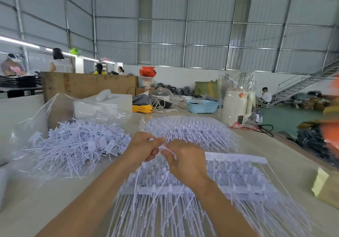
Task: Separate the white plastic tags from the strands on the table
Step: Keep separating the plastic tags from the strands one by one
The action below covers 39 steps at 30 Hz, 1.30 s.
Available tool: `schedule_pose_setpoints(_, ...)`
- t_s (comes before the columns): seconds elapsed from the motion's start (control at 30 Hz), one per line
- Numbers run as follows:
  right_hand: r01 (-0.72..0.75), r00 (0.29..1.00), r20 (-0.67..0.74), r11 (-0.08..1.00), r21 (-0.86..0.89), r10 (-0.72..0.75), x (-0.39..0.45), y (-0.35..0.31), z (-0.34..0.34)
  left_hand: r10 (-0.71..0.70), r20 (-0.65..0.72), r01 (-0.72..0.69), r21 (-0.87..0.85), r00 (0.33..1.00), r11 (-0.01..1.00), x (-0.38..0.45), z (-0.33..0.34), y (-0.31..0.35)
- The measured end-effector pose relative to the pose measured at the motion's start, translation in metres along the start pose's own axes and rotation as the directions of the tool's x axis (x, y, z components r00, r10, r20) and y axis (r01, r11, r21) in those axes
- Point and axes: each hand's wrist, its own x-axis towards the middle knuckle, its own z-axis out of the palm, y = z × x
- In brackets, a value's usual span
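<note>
Hands: both meet over the near middle of the table (275, 156), which makes sense since snapping a tag off needs one hand to anchor and one to pull.
Left hand (142, 147): fingers curled in, thumb and fingertips pinching something white and thin, looks like a strand end, though it's blurry so don't quote me.
Right hand (185, 158): also curled, thumb and forefinger pinching a small white bit right against the left hand's fingertips, probably the tag being worked loose.
Joined sheet (238, 178): the white plastic tags still on their strands lie directly under the hands, rows of tags on crossbars with strands fanning toward the near edge, so the next one is always in reach.
Loose pile (77, 145): separated tags heaped to the left on an opened clear plastic bag (60, 108), near enough for a quick toss.
Second batch (189, 128): more joined strands just beyond the hands, likely queued up.
Far clutter: blue basket (202, 106), yellow cable coil (142, 108), white kettle (235, 106), all parked well clear.
</note>
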Motion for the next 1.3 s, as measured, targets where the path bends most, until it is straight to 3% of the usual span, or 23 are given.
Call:
schedule_pose_setpoints(0.07,0.079,0.995,-0.054,0.995,-0.06,-0.083,-0.002,-0.005,-0.003,-0.004,-0.09,0.012,0.095,0.996,0.995,0.005,-0.002,-0.004)
schedule_pose_setpoints(0.13,0.134,0.987,-0.09,0.99,0.042,-0.13,0.001,-0.014,-0.012,0.044,-0.288,0.024,0.227,0.957,0.974,0.011,-0.012,-0.008)
schedule_pose_setpoints(0.2,0.168,0.982,-0.117,0.969,0.182,-0.148,0.006,-0.026,-0.023,0.04,-0.359,-0.003,0.104,0.933,0.995,0.012,-0.025,-0.013)
schedule_pose_setpoints(0.3,0.159,0.987,-0.018,0.938,0.308,-0.162,0.013,-0.034,-0.034,0.02,-0.293,-0.057,-0.117,0.956,0.992,0.004,-0.028,-0.012)
schedule_pose_setpoints(0.4,0.045,0.977,0.176,0.927,0.371,-0.117,0.015,-0.02,-0.037,0.101,-0.082,-0.106,-0.047,0.991,0.993,-0.007,-0.01,-0.006)
schedule_pose_setpoints(0.5,-0.062,0.951,0.297,0.888,0.457,-0.086,0.014,-0.002,-0.036,0.141,-0.018,-0.142,-0.044,0.99,0.989,-0.011,0.005,0.001)
schedule_pose_setpoints(0.6,-0.157,0.94,0.34,0.875,0.458,-0.009,0.012,0.008,-0.033,0.073,0.06,-0.061,-0.189,0.995,0.98,-0.014,0.012,0.009)
schedule_pose_setpoints(0.7,-0.237,0.948,0.296,0.879,0.414,0.116,0.011,0.014,-0.029,0.024,0.204,0.053,-0.364,0.979,0.93,-0.013,0.014,0.013)
schedule_pose_setpoints(0.9,-0.316,0.93,0.311,0.854,0.413,0.194,0.01,0.022,-0.026,0.253,0.174,-0.214,-0.216,0.952,0.953,-0.012,0.016,0.003)
schedule_pose_setpoints(1.03,-0.353,0.907,0.361,0.858,0.374,0.216,0.009,0.024,-0.028,0.202,0.206,-0.164,-0.187,0.957,0.968,-0.012,0.017,0.001)
schedule_pose_setpoints(1.17,-0.33,0.916,0.326,0.899,0.286,0.233,0.008,0.02,-0.029,0.113,0.169,-0.109,-0.034,0.979,0.993,-0.015,0.02,0.001)
schedule_pose_setpoints(1.3,-0.295,0.943,0.235,0.92,0.258,0.236,0.007,0.014,-0.03,0.193,0.112,-0.201,0.065,0.975,0.977,-0.018,0.024,0.006)
